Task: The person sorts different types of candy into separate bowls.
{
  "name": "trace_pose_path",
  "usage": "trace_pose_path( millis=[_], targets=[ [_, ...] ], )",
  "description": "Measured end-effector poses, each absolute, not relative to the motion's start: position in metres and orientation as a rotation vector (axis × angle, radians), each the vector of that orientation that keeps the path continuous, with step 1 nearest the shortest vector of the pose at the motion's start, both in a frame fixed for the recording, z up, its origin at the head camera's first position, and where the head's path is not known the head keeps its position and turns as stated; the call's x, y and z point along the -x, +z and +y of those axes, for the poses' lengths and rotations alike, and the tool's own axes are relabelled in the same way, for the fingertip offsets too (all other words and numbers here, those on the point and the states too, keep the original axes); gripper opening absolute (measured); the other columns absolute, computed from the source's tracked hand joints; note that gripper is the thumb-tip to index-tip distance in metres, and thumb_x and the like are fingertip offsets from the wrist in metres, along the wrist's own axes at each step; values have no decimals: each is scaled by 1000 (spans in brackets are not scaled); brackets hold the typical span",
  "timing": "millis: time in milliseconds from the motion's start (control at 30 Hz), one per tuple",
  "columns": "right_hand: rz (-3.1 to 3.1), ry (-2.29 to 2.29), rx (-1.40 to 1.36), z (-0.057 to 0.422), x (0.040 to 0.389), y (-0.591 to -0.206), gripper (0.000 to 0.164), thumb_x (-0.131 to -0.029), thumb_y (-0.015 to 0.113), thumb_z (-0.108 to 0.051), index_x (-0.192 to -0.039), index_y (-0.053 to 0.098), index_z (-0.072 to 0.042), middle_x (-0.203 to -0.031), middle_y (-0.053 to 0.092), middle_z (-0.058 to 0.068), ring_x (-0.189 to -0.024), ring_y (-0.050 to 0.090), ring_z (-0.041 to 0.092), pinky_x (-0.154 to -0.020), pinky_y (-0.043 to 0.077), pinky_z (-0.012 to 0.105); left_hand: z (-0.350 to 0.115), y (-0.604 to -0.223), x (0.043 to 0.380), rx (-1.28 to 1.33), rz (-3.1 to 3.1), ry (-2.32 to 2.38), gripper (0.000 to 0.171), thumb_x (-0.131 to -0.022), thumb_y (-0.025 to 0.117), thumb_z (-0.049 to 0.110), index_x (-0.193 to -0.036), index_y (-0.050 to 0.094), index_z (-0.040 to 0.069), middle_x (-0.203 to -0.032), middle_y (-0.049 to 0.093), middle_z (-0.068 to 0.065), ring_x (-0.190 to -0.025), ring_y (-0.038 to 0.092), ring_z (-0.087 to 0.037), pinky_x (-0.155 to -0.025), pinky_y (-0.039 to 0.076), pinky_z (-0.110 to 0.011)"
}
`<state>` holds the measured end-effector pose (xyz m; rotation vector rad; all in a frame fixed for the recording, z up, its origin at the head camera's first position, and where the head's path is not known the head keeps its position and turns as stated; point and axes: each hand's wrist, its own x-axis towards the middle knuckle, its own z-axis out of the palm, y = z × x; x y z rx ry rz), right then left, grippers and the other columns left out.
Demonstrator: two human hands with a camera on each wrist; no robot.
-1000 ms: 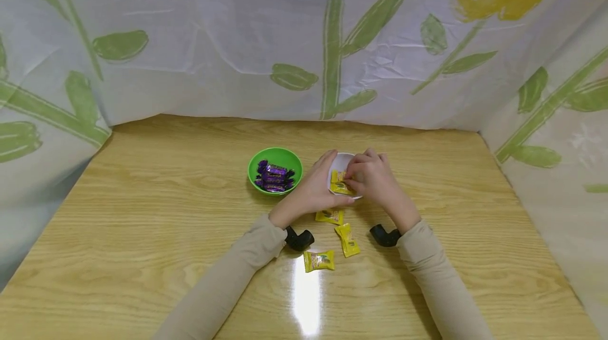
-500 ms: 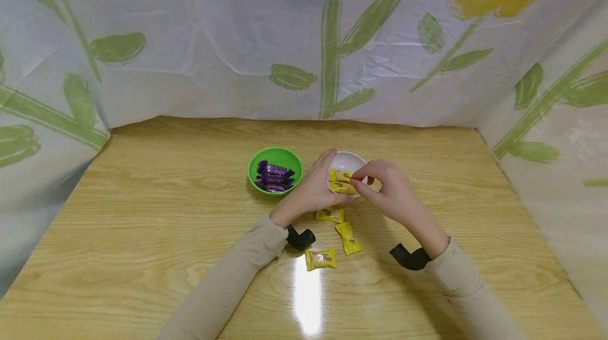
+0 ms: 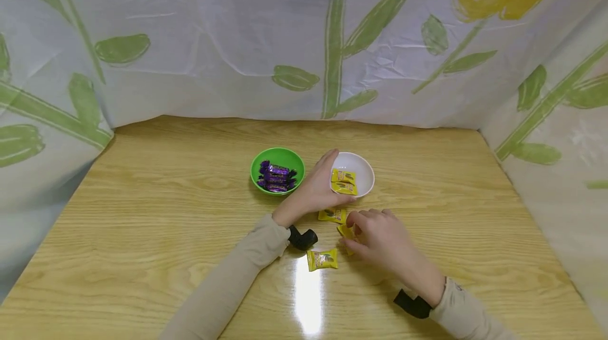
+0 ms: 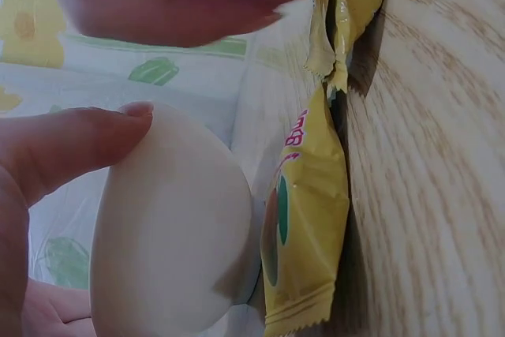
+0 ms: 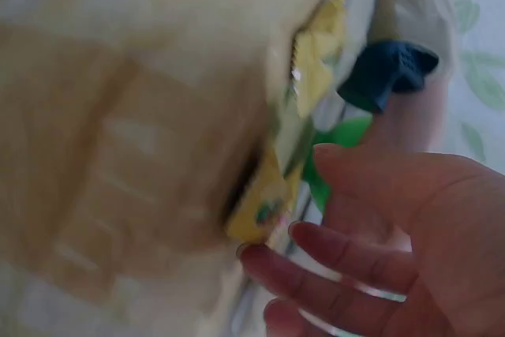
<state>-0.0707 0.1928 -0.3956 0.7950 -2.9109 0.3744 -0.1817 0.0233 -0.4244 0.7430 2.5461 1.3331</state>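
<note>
My left hand (image 3: 315,189) grips the white bowl (image 3: 364,173), with fingers behind it and the thumb along its near rim. Two yellow-wrapped candies (image 3: 344,188) lie inside. In the left wrist view, the thumb presses against the bowl's white side (image 4: 170,219). My right hand (image 3: 387,239) is low over the table, its fingertips at a yellow candy (image 3: 345,231) that it partly covers. The right wrist view shows that hand (image 5: 355,226) with its fingers spread and slightly bent beside a blurred yellow candy (image 5: 264,203); no firm hold is visible.
Left of the white bowl stands a green bowl (image 3: 286,155) holding several purple-wrapped candies (image 3: 277,177). Loose on the table are another yellow candy (image 3: 332,215) just below the white bowl and one (image 3: 323,260) nearer the front. A flower-patterned cloth (image 3: 228,55) hangs behind the table.
My right hand lets go of a yellow candy in the white bowl, then moves down and toward me to the loose candies. The left hand stays on the bowl.
</note>
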Motion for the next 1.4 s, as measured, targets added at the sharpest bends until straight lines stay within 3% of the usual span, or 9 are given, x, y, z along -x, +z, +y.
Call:
trace_pose_path(
  millis=[267, 567, 800, 1033, 1400],
  targets=[
    [-2944, 394, -757, 189, 66, -407, 25, -69, 82, -15, -83, 62, -16, -74, 52, -8, -67, 47, 9, -63, 39, 29, 25, -426, 182, -755, 2552, 1345, 115, -74, 87, 38, -157, 17, 0, -163, 18, -15, -148, 21, -30, -118, 24, -45],
    [-2930, 475, -857, 193, 67, -397, 25, -63, 81, -7, -80, 66, -16, -78, 57, -8, -65, 49, 6, -61, 39, 27, 23, -426, 182, -758, 2566, 1320, 115, -75, 87, 40, -157, 16, 1, -163, 18, -15, -148, 20, -30, -118, 23, -45],
    [-2863, 638, -872, 202, 69, -367, 26, -66, 82, -1, -81, 68, -17, -80, 62, -11, -61, 51, 4, -65, 42, 31, 24, -425, 183, -774, 2568, 1317, 114, -75, 87, 39, -157, 17, 0, -163, 19, -15, -148, 21, -31, -118, 25, -46],
    [-2797, 741, -841, 213, 84, -345, 25, -71, 80, 2, -83, 69, -17, -82, 63, -10, -57, 42, 4, -49, 39, 22, 24, -426, 182, -766, 2550, 1343, 114, -75, 87, 35, -157, 17, 0, -162, 19, -15, -146, 26, -31, -116, 28, -47],
    [-2834, 841, -687, 217, 131, -334, 16, -78, 78, 0, -88, 71, -10, -86, 66, 1, -62, 47, 17, -54, 40, 29, 24, -428, 183, -795, 2543, 1374, 114, -74, 88, 34, -157, 17, -1, -161, 21, -16, -141, 33, -32, -114, 32, -48]
  ],
)
